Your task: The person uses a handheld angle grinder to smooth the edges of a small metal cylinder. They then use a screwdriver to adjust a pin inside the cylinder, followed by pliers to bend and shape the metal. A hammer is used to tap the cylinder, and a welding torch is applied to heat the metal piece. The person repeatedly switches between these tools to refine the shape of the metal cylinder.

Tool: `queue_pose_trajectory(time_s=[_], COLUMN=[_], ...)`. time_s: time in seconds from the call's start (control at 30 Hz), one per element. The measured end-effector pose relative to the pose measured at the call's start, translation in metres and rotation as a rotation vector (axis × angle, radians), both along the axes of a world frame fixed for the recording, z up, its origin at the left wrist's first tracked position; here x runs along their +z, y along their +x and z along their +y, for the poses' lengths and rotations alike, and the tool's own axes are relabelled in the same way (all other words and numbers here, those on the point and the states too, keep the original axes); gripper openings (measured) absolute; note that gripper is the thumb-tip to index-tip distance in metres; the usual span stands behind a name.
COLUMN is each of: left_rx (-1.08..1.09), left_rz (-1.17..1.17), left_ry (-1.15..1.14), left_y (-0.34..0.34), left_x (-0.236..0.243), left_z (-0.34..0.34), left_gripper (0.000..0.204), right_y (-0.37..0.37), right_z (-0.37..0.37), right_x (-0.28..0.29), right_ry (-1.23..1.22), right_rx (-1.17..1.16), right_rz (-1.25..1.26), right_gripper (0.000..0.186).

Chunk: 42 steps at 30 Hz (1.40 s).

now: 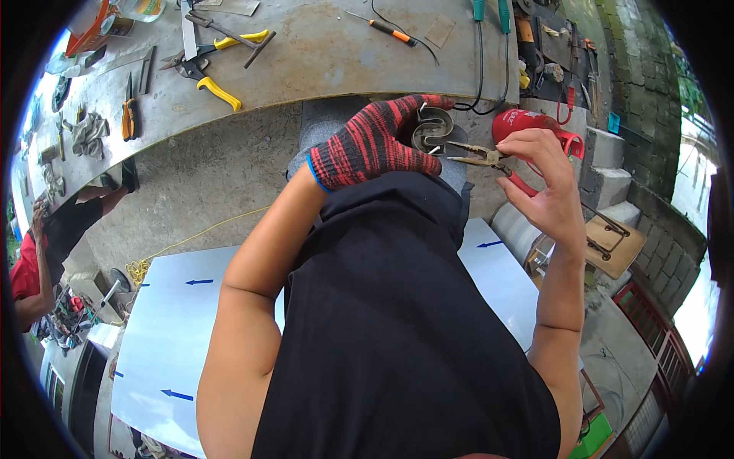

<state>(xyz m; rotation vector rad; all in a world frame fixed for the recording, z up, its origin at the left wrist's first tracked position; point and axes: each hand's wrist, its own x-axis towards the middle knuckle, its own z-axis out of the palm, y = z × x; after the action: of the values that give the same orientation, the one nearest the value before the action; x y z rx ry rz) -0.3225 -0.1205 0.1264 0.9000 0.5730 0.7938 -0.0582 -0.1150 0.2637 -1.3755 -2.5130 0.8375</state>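
My left hand (375, 145), in a red and black knit glove with a blue cuff, is closed around a curved metal piece (433, 128) that looks like a bent sheet-metal bracket. Two short bright pins or screws stick out near its ends. Bare, my right hand (547, 172) grips long-nose pliers (501, 164) by their red handles. The jaws are slightly parted and point left at the metal piece, close to its right side; whether they touch it I cannot tell. Both hands are above my lap, just off the table's near edge.
On the metal-topped table (306, 69) lie yellow-handled snips (202, 73), orange-handled pliers (130, 115), a screwdriver (392, 32) and a rag (90, 136). Green-sleeved clips (505, 15) have black cables at the right edge. A red rounded tool (527, 122) stands beyond my right hand. Another person (46, 252) is at far left.
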Motion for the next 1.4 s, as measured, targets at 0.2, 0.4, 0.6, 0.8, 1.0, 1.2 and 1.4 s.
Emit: queue_pose_trajectory(time_s=[0.2,0.4,0.6,0.8,1.0,1.2,1.4], left_rx=[-0.008,0.028,0.073,0.222,0.329,0.317,0.318], left_rz=[-0.012,-0.1,-0.116,-0.178,-0.133,-0.007,-0.085], left_ry=[0.076,0.052,0.037,-0.098,-0.161,-0.086,-0.124], left_y=[-0.016,-0.025,-0.044,-0.049,-0.045,-0.046,-0.045], left_x=[0.004,-0.028,-0.028,-0.039,-0.036,-0.032,-0.033], left_z=[0.017,0.025,0.03,0.032,0.027,0.026,0.029], left_gripper=[0.091,0.088,0.089,0.095,0.097,0.096,0.102], right_y=[-0.003,-0.009,-0.026,-0.061,-0.093,-0.101,-0.104], right_z=[-0.01,-0.02,-0.032,-0.032,-0.031,-0.027,-0.029], right_x=[-0.01,-0.019,-0.035,-0.041,-0.048,-0.052,-0.058], right_ry=[0.001,0.056,0.015,0.127,0.152,0.126,0.143], right_rx=[-0.061,-0.085,-0.225,-0.202,-0.256,-0.277,-0.289], right_rz=[0.017,0.028,0.074,0.075,0.124,0.169,0.207], right_gripper=[0.043,0.043,0.044,0.046,0.045,0.043,0.042])
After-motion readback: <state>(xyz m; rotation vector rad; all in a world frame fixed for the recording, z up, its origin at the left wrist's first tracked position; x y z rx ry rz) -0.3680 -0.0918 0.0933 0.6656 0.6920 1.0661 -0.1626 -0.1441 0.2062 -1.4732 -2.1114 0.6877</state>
